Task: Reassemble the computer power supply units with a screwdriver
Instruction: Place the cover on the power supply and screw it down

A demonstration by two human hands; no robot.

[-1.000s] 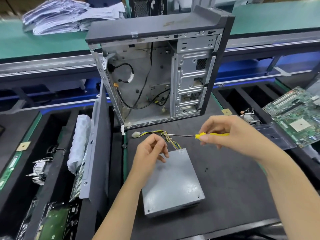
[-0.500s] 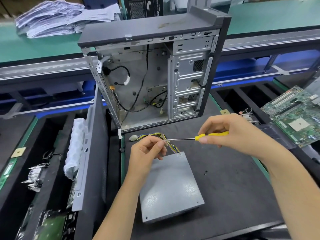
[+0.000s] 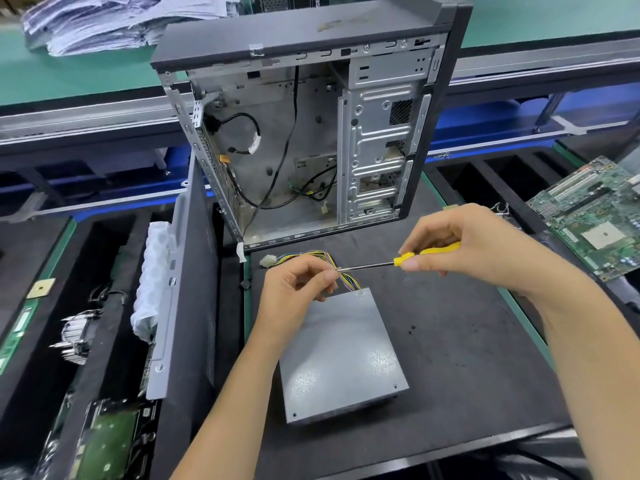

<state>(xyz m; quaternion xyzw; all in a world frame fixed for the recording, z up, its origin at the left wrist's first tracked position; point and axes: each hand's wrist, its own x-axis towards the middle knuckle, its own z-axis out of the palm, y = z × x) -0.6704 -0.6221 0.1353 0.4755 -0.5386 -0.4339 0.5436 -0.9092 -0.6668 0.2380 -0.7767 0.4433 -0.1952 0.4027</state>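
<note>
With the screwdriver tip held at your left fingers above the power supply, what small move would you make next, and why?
Probably lower the screwdriver to a corner hole of the power supply. The right hand grips the yellow handle, the left hand pinches at the tip, perhaps seating a screw, though none is visible there. Loose screws lie on the mat.

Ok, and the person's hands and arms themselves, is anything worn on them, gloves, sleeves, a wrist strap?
Nothing worn that shows. The left hand and right hand are bare: no gloves, rings or watch. Both forearms are bare to the bottom edge of the frame, with no sleeve, cuff or grounding strap in view. Fingernails look short and unpainted.
</note>
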